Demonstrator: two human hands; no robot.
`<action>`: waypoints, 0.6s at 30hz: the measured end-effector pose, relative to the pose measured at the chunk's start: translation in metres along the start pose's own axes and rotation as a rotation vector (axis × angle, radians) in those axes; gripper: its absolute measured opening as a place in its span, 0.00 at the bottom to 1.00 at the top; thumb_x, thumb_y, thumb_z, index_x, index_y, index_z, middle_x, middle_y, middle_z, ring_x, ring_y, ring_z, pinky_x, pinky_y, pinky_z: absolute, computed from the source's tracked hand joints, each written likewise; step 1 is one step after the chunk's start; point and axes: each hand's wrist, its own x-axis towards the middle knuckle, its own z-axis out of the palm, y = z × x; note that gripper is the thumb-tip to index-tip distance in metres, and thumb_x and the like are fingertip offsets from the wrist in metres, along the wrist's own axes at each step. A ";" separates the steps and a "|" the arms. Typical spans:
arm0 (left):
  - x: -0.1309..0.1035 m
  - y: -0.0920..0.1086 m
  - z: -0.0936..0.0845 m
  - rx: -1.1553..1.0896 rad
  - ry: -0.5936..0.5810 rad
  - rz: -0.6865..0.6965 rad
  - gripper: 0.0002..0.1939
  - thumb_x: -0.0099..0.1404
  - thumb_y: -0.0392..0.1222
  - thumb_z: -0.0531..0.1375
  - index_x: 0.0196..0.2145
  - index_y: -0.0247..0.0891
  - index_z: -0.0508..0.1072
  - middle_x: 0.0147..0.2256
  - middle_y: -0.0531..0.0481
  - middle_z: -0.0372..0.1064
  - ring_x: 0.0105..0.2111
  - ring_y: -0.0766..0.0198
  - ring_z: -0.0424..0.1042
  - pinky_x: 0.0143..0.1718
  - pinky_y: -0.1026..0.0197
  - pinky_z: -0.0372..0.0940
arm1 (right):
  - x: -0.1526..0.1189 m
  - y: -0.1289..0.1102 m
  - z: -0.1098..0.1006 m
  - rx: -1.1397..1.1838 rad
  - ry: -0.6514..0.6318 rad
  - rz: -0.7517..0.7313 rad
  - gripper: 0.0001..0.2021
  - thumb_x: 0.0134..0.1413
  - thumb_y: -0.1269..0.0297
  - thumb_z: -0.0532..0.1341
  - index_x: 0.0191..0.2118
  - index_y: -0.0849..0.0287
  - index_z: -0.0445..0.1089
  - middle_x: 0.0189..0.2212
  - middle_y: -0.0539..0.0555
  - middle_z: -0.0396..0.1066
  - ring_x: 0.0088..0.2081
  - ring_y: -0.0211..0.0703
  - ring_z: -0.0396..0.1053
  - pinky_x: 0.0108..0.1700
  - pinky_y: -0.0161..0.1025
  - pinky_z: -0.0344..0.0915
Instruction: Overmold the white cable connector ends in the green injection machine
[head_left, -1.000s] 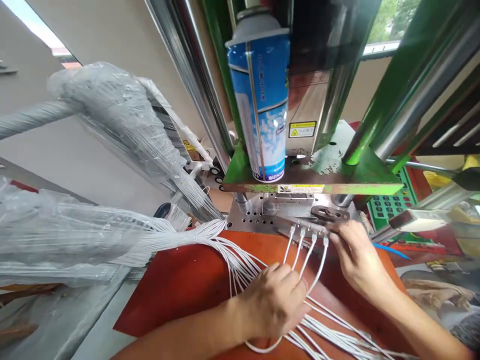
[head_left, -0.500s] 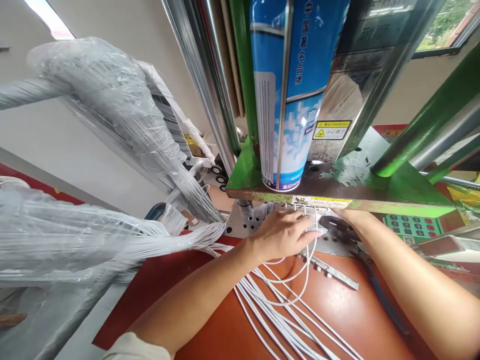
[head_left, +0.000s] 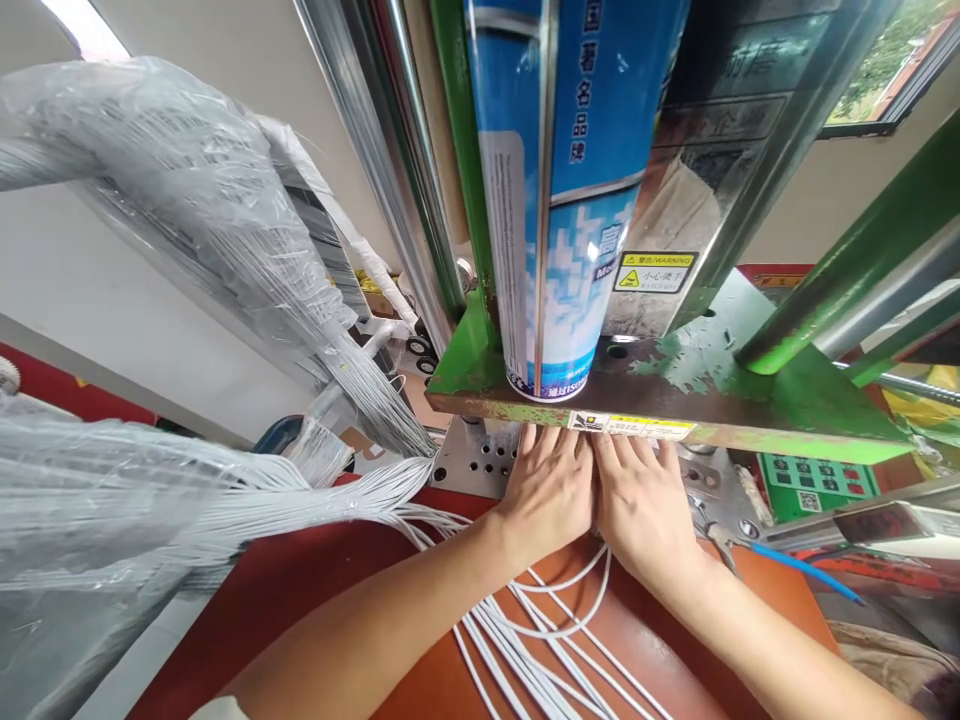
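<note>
Side by side, my left hand (head_left: 551,490) and my right hand (head_left: 646,500) reach under the front edge of the green press plate (head_left: 787,440). Both hands lie palm down with fingers stretched forward; the plate covers their fingertips. Whatever is beneath the palms is hidden. Thin white cables (head_left: 517,650) run over the red-brown table below my wrists, and a few loop up under the hands. To the left of my left hand shows a metal plate with round holes (head_left: 480,462). Pliers with blue handles (head_left: 806,570) lie right of my right hand.
A blue spray can (head_left: 562,250) stands on the press plate, near a warning label (head_left: 656,272). Plastic-wrapped cable bundles (head_left: 187,490) hang at the left. A green button panel (head_left: 817,480) sits at the right. Green and steel columns (head_left: 847,260) rise around the press.
My right hand has come from behind, under the plate, to beside my left hand. The metal bar seen on the table is no longer visible. The view has shifted slightly.
</note>
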 end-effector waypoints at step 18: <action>-0.091 -0.018 -0.050 -0.146 0.014 0.141 0.36 0.75 0.52 0.50 0.74 0.35 0.46 0.72 0.32 0.44 0.73 0.41 0.44 0.67 0.36 0.54 | -0.102 0.023 -0.024 0.200 0.070 0.019 0.33 0.68 0.58 0.52 0.75 0.54 0.44 0.71 0.59 0.53 0.70 0.61 0.53 0.66 0.63 0.57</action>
